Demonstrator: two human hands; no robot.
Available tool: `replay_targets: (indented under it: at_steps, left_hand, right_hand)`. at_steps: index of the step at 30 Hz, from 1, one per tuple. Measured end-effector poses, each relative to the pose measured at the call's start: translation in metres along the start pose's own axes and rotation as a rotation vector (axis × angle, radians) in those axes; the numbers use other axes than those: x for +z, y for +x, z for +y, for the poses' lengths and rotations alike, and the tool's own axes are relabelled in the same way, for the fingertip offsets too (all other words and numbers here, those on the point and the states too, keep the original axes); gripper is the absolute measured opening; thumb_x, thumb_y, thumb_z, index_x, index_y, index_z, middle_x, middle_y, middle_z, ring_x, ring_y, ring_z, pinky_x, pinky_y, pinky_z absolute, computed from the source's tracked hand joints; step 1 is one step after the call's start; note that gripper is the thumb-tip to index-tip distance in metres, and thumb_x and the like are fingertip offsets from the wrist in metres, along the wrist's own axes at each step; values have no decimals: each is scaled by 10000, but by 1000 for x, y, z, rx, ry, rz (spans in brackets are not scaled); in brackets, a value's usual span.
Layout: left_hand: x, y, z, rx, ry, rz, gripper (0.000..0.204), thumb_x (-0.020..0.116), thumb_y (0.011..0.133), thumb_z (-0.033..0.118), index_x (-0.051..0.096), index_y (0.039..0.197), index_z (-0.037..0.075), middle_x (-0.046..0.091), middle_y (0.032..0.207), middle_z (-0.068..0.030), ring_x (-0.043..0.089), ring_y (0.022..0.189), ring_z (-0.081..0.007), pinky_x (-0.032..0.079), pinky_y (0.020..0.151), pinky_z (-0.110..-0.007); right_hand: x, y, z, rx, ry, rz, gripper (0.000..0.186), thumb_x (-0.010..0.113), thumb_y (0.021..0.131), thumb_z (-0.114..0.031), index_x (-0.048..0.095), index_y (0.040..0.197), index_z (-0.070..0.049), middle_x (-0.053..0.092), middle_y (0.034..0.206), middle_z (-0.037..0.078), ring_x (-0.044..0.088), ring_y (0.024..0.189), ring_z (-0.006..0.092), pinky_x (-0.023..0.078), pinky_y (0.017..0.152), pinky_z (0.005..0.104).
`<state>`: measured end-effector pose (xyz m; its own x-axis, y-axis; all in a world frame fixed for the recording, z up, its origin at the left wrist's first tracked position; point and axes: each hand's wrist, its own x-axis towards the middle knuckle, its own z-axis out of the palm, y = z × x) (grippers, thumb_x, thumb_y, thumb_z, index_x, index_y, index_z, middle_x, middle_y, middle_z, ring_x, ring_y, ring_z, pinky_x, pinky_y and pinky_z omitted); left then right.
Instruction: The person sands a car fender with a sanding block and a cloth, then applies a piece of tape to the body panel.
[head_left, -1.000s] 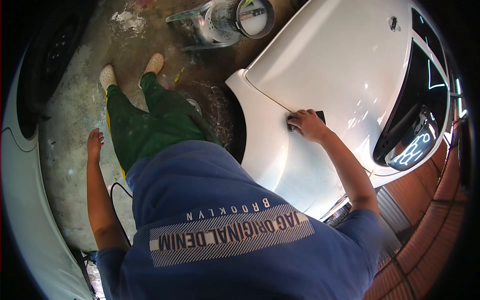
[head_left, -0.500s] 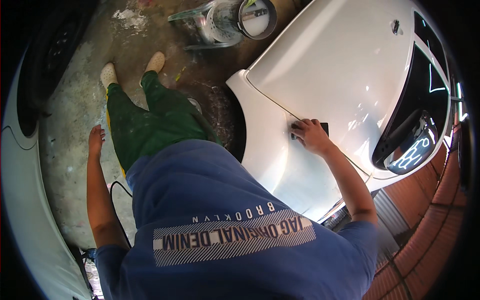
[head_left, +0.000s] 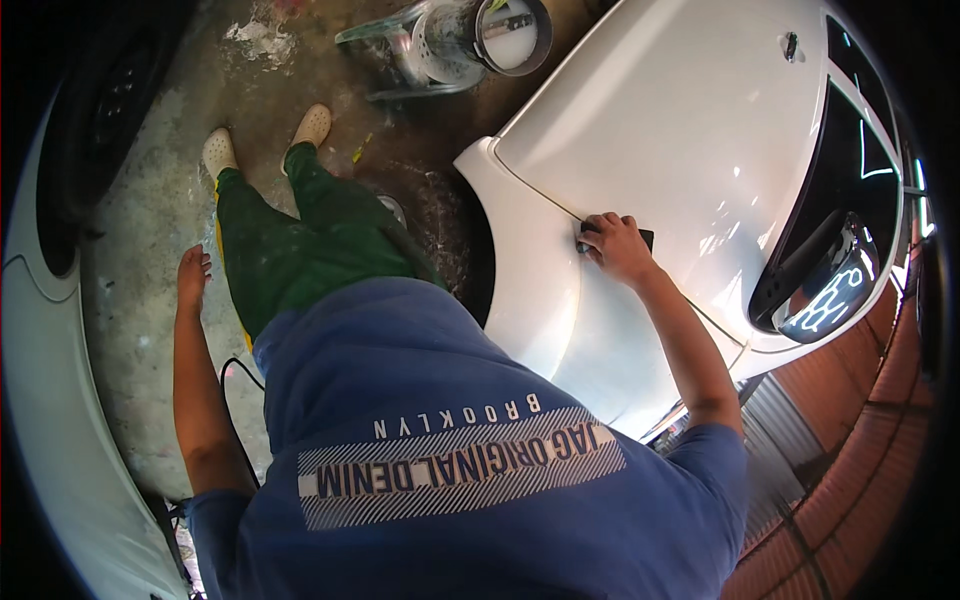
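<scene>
Against the white car's front fender [head_left: 540, 250], my right hand [head_left: 622, 250] is closed over a black rectangular block [head_left: 647, 240]. The block lies flat on the paint, beside the seam between fender and door [head_left: 650, 120]. Its ends show on both sides of my fingers; the underside is hidden, and I cannot make out its exact kind. My left hand [head_left: 194, 276] hangs low at my left side, holding nothing, with loosely bent fingers a little apart.
Right of my arm the wing mirror [head_left: 825, 300] juts out. A bucket with cloudy liquid [head_left: 512, 40] sits on a clear plastic stool [head_left: 400, 50] ahead, on wet concrete. The car's dark wheel opening [head_left: 470, 250] is near my legs. Another car [head_left: 45, 350] stands to my left.
My right hand has slid the black block a short way forward along the panel, toward the door seam. My left hand hangs nearly as before.
</scene>
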<state>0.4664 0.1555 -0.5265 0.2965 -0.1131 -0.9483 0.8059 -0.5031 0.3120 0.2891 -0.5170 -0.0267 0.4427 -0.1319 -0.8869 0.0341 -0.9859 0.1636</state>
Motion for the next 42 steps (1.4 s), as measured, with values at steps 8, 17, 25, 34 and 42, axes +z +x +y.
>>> replay_targets:
  at_steps: [8,17,25,34,42]
  left_hand:
    - [12,-10,20,14,-21,46,422,497,1043,443,595,1262,96,655,1054,-38,602,933,-170,490,768,-343]
    - [9,-13,21,26,-48,38,406,524,1029,443,598,1232,99,649,1036,-28,599,927,-167,489,771,-345]
    - [12,-7,27,10,10,16,379,520,1034,422,597,1230,107,651,1063,-28,592,929,-152,482,770,-325]
    - [17,-3,30,32,3,9,463,517,1021,504,586,1271,119,656,1116,-44,600,988,-176,481,830,-357]
    - [14,-3,20,25,18,25,386,522,1034,449,614,1193,109,647,1023,-19,588,905,-145,475,752,-321]
  right_hand:
    - [-5,0,0,-7,-20,8,265,740,823,-178,726,1088,-182,615,1236,37,552,1173,237,440,956,449]
    - [-2,-3,7,-49,-32,-19,260,713,850,-209,731,1108,-189,587,1281,38,526,1208,235,433,981,448]
    - [-7,-9,12,-101,105,-171,275,696,857,-195,719,1132,-192,609,1295,15,514,1252,227,414,1019,453]
    - [-11,-16,5,-123,136,-163,311,740,839,-172,724,1149,-180,630,1303,1,525,1248,212,409,1040,455]
    - [-8,-17,-1,-159,78,-135,303,719,854,-185,725,1156,-172,631,1302,0,528,1242,219,420,1012,459]
